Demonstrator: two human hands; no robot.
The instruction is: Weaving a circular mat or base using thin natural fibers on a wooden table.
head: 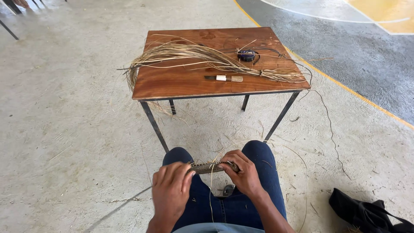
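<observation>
I sit with my knees in blue jeans toward a small wooden table (181,84). Both hands hold a short woven strip of plant fibre (209,168) across my lap. My left hand (170,190) grips its left end, and my right hand (243,172) pinches its right end. Loose pale strands hang from the strip between my legs. On the table lies a long bundle of dry fibres (202,56), curving from the left edge to the right. A small knife with a light handle (224,78) rests in front of the bundle, and a dark round object (246,55) sits behind it.
The floor is bare concrete with stray fibres scattered on it. A black bag (364,213) lies at the lower right. A thin dark cord (330,125) trails off the table's right side along the floor. A yellow painted line (345,88) crosses the floor at right.
</observation>
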